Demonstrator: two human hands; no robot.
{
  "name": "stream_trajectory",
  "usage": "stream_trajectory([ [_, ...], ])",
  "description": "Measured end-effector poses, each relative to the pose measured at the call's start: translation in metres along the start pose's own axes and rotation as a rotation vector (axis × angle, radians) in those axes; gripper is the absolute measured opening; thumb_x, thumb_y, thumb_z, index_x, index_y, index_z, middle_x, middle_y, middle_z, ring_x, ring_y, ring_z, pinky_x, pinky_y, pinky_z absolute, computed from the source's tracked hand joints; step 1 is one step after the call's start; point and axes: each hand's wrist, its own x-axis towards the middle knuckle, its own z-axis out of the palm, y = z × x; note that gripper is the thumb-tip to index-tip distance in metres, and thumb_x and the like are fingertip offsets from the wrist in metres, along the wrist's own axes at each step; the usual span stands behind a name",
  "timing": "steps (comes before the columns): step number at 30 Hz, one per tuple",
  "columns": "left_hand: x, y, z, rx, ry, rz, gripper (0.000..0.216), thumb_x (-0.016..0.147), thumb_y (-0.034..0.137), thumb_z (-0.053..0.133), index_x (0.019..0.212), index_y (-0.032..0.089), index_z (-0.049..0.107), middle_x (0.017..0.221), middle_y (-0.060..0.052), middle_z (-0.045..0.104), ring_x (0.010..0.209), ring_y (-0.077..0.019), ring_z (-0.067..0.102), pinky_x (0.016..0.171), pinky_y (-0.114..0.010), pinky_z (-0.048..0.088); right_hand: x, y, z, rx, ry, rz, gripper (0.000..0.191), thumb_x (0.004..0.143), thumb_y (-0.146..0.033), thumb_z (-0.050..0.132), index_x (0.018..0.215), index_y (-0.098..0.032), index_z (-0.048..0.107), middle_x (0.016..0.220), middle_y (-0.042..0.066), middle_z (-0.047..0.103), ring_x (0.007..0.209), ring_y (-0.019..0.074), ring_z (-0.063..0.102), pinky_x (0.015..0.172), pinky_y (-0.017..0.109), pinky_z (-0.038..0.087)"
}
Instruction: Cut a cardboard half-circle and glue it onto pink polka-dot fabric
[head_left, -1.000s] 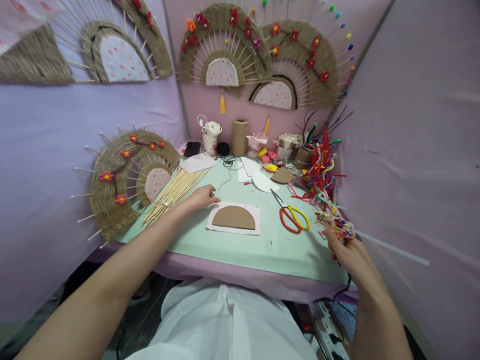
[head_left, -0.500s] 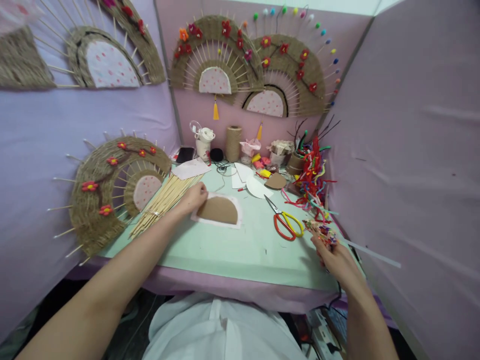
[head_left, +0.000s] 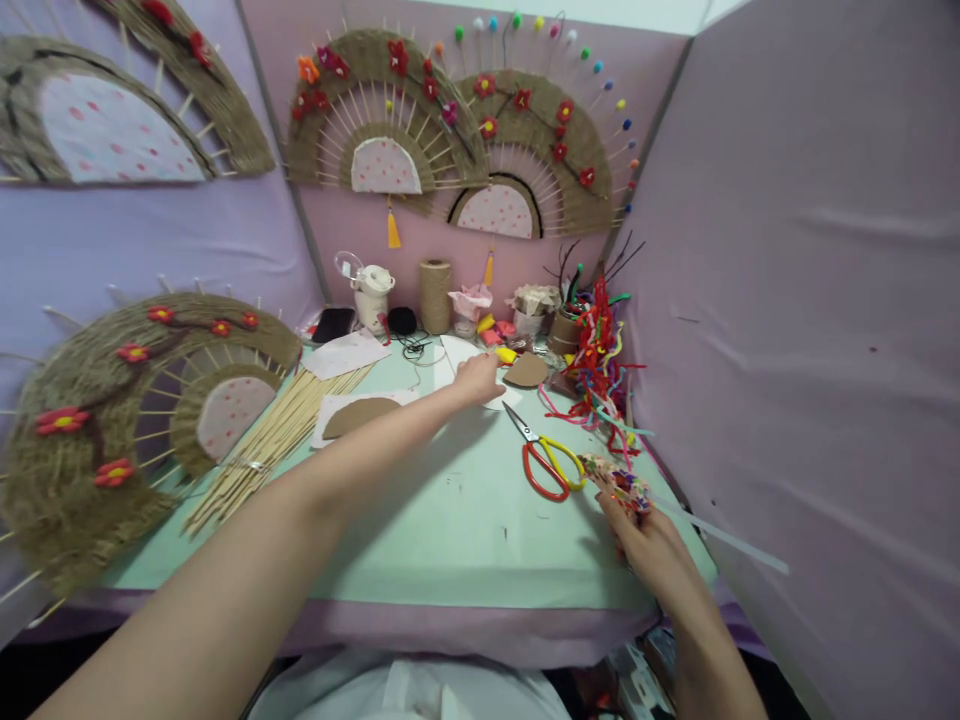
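My left hand (head_left: 478, 380) reaches across the table with its fingertips down at a white paper piece (head_left: 511, 398), which it mostly covers. Its fingers are partly hidden, so I cannot tell whether they grip the paper. My right hand (head_left: 634, 530) is closed around a flower-patterned hot glue gun (head_left: 619, 485) at the table's right side. A long translucent glue stick (head_left: 739, 545) sticks out behind the gun. Scissors (head_left: 544, 460) with one red and one yellow handle lie just left of the gun's nozzle. Behind my left forearm, a brown cardboard half-disc (head_left: 360, 415) rests on white paper (head_left: 324, 420).
A bundle of thin bamboo sticks (head_left: 262, 440) lies at left, beside a large twine fan (head_left: 82, 400). Along the back stand a twine spool (head_left: 435, 298), a white pot (head_left: 373, 298) and red pipe cleaners (head_left: 598, 330). A cardboard wedge (head_left: 527, 371) lies near my left hand.
My left hand has left the edge of the cardboard half-disc and moved right to the white paper piece. My right hand still holds the glue gun. The view has shifted right.
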Motion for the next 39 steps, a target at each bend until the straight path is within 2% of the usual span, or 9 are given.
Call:
stream_trajectory([
  [6,0.058,0.041,0.032,-0.045,-0.104,0.029,0.044,0.085,0.044,0.066,0.119,0.017,0.059,0.117,-0.011,0.063,0.107,-0.0265,0.060,0.090,-0.043,0.050,0.000,-0.002,-0.003,0.043,-0.018,-0.010,0.043,0.083,-0.056,0.040,0.055,-0.025,0.052,0.044,0.001,0.052,0.048,0.0202,0.053,0.051,0.030,0.040],
  [10,0.067,0.040,0.042,-0.061,-0.104,-0.016,0.032,0.093,0.036,0.057,0.120,0.019,0.058,0.123,-0.009,0.059,0.107,-0.0224,0.060,0.089,-0.042,0.052,0.002,0.000,-0.006,0.056,-0.004,0.002,0.045,0.082,-0.057,0.039,0.054,-0.024,0.054,0.042,0.001,0.050,0.048,0.0204,0.053,0.053,0.030,0.043],
  [13,0.064,0.039,0.040,-0.111,-0.043,-0.045,0.055,0.078,0.040,0.074,0.123,0.017,0.055,0.124,-0.015,0.060,0.116,-0.0299,0.056,0.096,-0.045,0.047,0.003,0.001,-0.006,0.073,0.019,-0.001,0.044,0.081,-0.057,0.043,0.054,-0.024,0.057,0.039,0.001,0.048,0.051,0.0213,0.056,0.051,0.028,0.042],
  [17,0.048,0.034,0.019,-0.244,0.023,-0.085,0.062,0.068,0.038,0.080,0.119,0.012,0.058,0.122,-0.019,0.064,0.122,-0.0330,0.055,0.094,-0.040,0.048,0.001,0.002,-0.003,0.101,0.032,-0.035,0.041,0.080,-0.055,0.048,0.062,-0.023,0.065,0.038,0.000,0.048,0.059,0.0234,0.062,0.051,0.027,0.042],
  [22,0.010,0.002,-0.032,-0.537,-0.082,-0.100,0.052,0.096,0.048,0.031,0.086,0.012,0.068,0.081,-0.011,0.074,0.086,-0.0186,0.071,0.066,-0.025,0.057,-0.003,0.000,0.001,0.080,-0.001,-0.041,0.043,0.081,-0.057,0.045,0.057,-0.023,0.059,0.040,0.001,0.051,0.052,0.0213,0.057,0.049,0.028,0.040],
  [28,-0.067,-0.052,-0.066,-1.376,-0.373,-0.252,0.046,0.092,0.056,0.035,0.101,0.019,0.061,0.115,-0.012,0.069,0.110,-0.0227,0.064,0.080,-0.035,0.054,-0.008,-0.008,0.009,0.058,-0.054,-0.042,0.047,0.080,-0.061,0.041,0.049,-0.025,0.043,0.042,0.001,0.050,0.045,0.0184,0.050,0.049,0.029,0.040],
  [33,-0.131,-0.101,-0.068,-1.257,-0.076,-0.352,0.045,0.085,0.052,0.050,0.118,0.022,0.053,0.122,-0.011,0.064,0.115,-0.0257,0.061,0.082,-0.036,0.052,-0.007,-0.005,0.015,0.020,-0.057,-0.085,0.047,0.081,-0.061,0.042,0.050,-0.025,0.043,0.044,0.001,0.050,0.047,0.0187,0.050,0.048,0.029,0.039],
  [36,-0.159,-0.130,-0.061,-0.860,0.237,-0.415,0.066,0.069,0.044,0.071,0.126,0.021,0.046,0.123,-0.012,0.062,0.116,-0.0283,0.059,0.087,-0.038,0.050,-0.005,-0.003,0.020,-0.003,-0.066,-0.120,0.048,0.081,-0.061,0.041,0.050,-0.025,0.043,0.044,0.001,0.050,0.047,0.0186,0.049,0.049,0.030,0.040],
  [39,-0.174,-0.147,-0.050,-0.425,0.301,-0.413,0.074,0.062,0.041,0.077,0.126,0.022,0.045,0.125,-0.011,0.060,0.117,-0.0293,0.057,0.091,-0.039,0.047,-0.003,-0.005,0.023,-0.007,-0.089,-0.116,0.050,0.079,-0.063,0.040,0.047,-0.025,0.040,0.042,0.002,0.049,0.044,0.0179,0.048,0.047,0.029,0.039],
])
